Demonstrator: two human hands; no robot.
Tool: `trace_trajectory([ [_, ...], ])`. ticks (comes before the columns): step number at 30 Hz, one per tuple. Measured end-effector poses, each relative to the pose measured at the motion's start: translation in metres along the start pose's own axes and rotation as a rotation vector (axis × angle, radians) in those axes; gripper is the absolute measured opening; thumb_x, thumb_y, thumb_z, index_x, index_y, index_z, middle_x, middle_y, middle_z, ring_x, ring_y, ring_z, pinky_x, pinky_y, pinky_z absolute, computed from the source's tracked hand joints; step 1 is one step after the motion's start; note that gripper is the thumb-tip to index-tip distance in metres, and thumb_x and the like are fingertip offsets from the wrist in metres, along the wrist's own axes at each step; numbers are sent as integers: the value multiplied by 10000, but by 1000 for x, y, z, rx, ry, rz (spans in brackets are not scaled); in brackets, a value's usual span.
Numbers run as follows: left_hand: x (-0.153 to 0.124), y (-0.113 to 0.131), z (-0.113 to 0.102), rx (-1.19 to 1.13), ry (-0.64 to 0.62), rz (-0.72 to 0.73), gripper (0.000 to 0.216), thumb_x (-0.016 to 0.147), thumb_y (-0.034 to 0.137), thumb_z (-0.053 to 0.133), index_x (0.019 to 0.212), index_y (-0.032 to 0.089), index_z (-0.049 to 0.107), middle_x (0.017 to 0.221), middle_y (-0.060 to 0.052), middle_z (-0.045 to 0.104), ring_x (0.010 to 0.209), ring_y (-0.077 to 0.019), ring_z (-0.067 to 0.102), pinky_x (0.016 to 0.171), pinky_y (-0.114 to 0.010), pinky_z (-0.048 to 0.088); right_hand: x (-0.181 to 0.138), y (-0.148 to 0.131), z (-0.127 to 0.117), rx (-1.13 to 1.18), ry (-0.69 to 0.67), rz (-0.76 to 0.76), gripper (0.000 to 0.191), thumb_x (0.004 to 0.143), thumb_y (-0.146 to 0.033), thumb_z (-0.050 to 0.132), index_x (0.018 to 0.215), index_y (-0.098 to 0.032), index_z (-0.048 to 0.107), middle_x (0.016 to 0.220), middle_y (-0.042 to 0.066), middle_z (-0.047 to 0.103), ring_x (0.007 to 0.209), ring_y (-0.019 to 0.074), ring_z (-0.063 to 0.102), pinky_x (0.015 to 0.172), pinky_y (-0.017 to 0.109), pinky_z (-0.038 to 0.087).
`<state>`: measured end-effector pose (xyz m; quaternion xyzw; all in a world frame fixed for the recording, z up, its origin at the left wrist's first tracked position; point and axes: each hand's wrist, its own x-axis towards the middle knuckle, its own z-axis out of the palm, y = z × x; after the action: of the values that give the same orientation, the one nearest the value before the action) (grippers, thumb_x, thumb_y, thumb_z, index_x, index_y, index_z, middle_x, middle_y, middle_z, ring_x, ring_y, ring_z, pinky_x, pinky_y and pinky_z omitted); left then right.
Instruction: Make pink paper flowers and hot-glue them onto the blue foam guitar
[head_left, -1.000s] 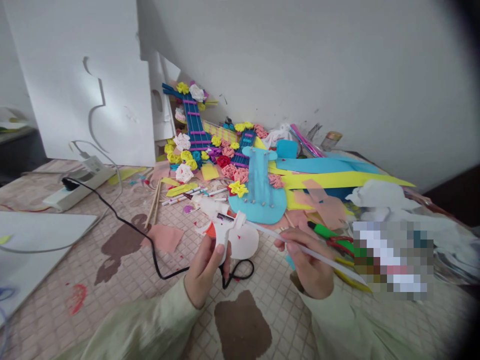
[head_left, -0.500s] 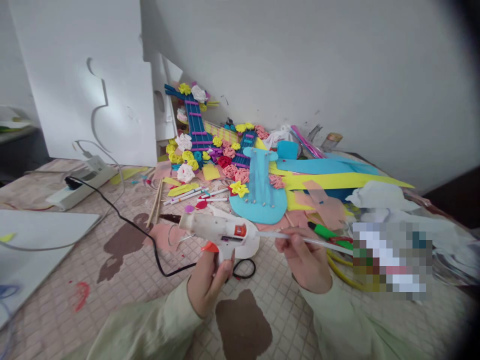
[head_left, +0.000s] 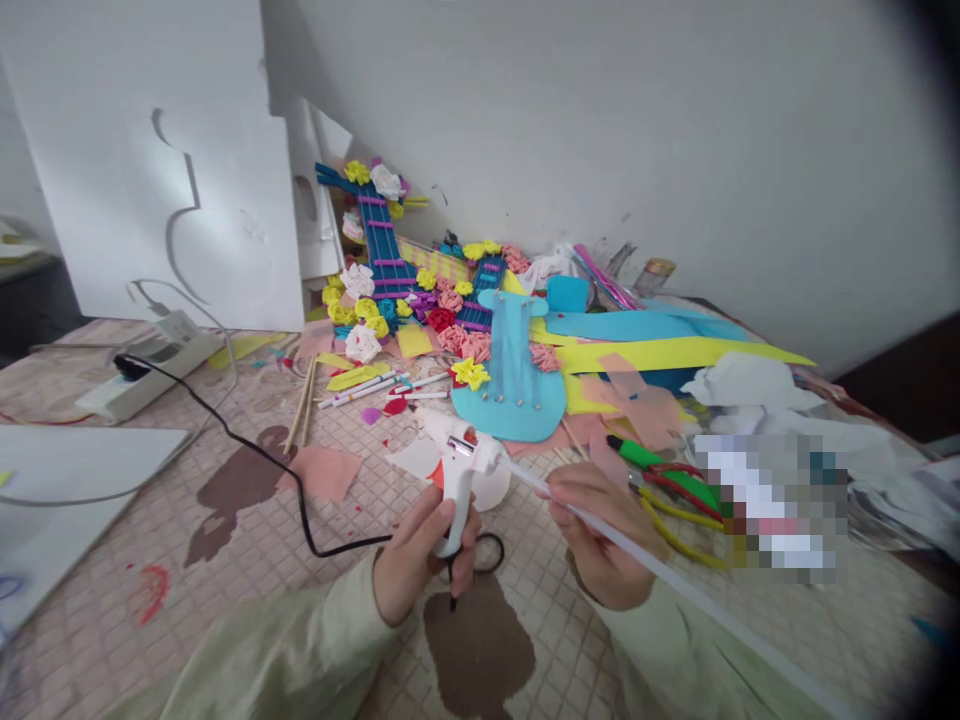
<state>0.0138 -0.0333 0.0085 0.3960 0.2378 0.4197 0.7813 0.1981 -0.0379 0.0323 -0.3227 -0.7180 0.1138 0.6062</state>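
My left hand (head_left: 416, 545) is wrapped round the handle of a white hot glue gun (head_left: 459, 462) with an orange trigger. Its nozzle points away toward the back. A black cord runs from the bottom of the handle. My right hand (head_left: 604, 530) pinches a long translucent glue stick (head_left: 675, 580), whose front end meets the rear of the gun. How far the stick is inside cannot be seen. Just beyond the gun lies a light blue guitar-shaped cutout (head_left: 517, 415) with thin strings and small pegs. A yellow paper flower (head_left: 470, 373) touches its left side.
Decorated blue guitar shapes (head_left: 382, 240) lean at the back among paper flowers. Right of my right hand lie green-handled pliers (head_left: 634, 455) and yellow-handled ones (head_left: 686, 535). A white power strip (head_left: 150, 375) stands at left, with wooden sticks (head_left: 301, 405) nearer the middle.
The glue gun has turned from pointing left to pointing away from me, its handle now more upright. The glue stick has swung round with it, its free end now toward the lower right.
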Motion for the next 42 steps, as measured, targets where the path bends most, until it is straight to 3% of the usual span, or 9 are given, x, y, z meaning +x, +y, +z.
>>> trace_trajectory([
  [5,-8,-1,3,440,29,264,216,880,371,313,880,171,396,697,7,424,513,-81,445,516,-245,370,-7,1,9,240,91,294,256,763,-116,534,939,-271,639,780,33,652,627,148,577,545,312,478],
  [11,-11,-1,-2,653,23,344,205,898,335,272,865,178,399,694,6,440,569,-91,441,615,-272,360,-6,3,24,704,177,609,118,759,-264,593,859,-276,653,667,6,666,509,106,554,405,214,414],
  [16,-11,-1,1,606,38,336,187,894,329,290,894,174,396,735,-2,446,552,-79,449,576,-256,367,-2,1,25,802,214,685,89,724,-275,630,807,-255,657,603,3,649,491,105,553,383,195,396],
  [20,-10,0,6,536,53,303,202,886,343,318,939,164,396,750,-7,448,533,-69,443,543,-242,371,-4,2,26,791,192,730,179,730,-300,619,898,-243,644,618,17,640,468,111,551,369,205,385],
  [26,-7,-8,6,296,73,216,238,829,385,439,901,160,410,673,22,433,459,-59,440,444,-214,360,-14,10,33,702,-16,739,288,710,-310,636,985,-233,602,743,20,607,539,104,537,448,232,418],
  [29,-2,-9,1,208,167,143,331,728,385,586,893,171,395,586,66,427,364,-40,407,365,-180,326,-18,14,37,596,-119,806,267,691,-286,652,947,-222,614,800,21,590,623,110,540,553,252,461],
  [32,4,3,-3,208,316,88,368,667,451,608,777,185,379,469,108,358,281,-26,304,287,-154,256,-21,19,40,573,-211,819,279,705,-275,637,978,-224,607,804,15,573,657,106,537,598,245,467],
  [36,12,39,-19,349,491,124,392,657,520,530,607,193,320,450,102,293,302,-25,247,273,-150,210,-20,22,42,556,-249,787,282,702,-255,638,977,-207,599,814,17,571,625,90,523,573,228,453],
  [42,10,93,-81,754,723,134,313,702,396,503,520,149,443,437,20,451,391,-83,409,400,-214,343,-15,18,43,518,-195,769,245,703,-312,615,907,-176,616,746,13,553,527,82,506,474,223,430],
])
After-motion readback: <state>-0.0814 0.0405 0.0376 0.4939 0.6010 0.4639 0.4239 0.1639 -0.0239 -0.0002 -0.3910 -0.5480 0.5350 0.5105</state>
